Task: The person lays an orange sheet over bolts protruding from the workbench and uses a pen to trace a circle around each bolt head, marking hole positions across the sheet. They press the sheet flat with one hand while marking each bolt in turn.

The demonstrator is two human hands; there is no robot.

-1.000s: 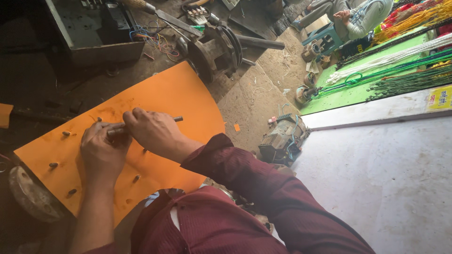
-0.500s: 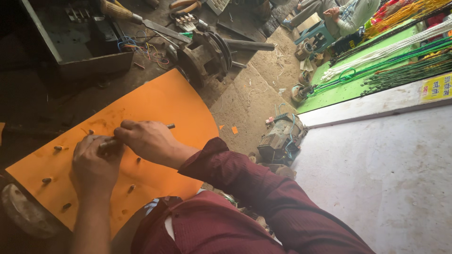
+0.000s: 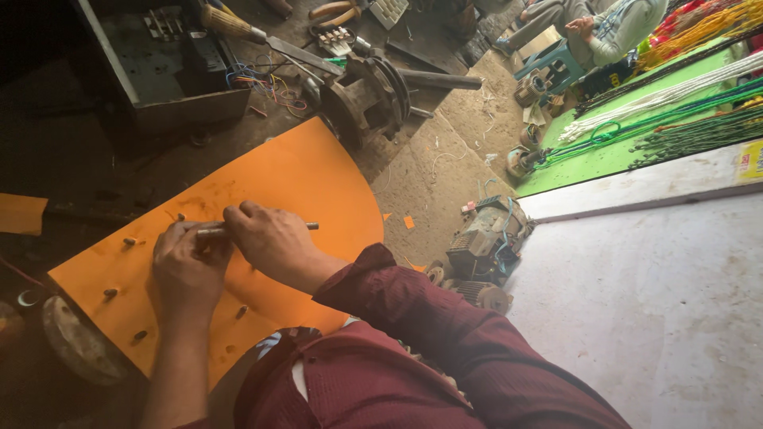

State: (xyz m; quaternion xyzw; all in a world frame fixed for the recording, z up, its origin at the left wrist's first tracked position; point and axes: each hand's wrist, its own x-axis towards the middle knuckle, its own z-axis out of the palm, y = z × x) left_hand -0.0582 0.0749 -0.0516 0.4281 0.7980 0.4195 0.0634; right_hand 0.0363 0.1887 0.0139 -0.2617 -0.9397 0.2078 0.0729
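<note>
Pale slab fills my right side, nothing on it that I can see. Dirt floor ahead, littered with parts. Green mat far right with bundles of cord on it, a person sitting on a blue stool beyond.

Orange sheet lies tilted across the floor in front of me, largest thing under my hands. Several small studs poke up through it, e.g.. Round metal disc sits under its near-left corner.

Grey metal box upper left, loose coloured wires beside it. Pulley-and-shaft assembly just past the sheet's far edge. Small motor unit right of the sheet, near the slab.

My right hand is closed over a thin metal rod, lying roughly flat over the sheet's middle; one end sticks out past my knuckles. My left hand is curled around the rod's other end, fingers pinching it, touching the right hand. Can't tell what the rod's left tip meets: my fingers cover it.
</note>
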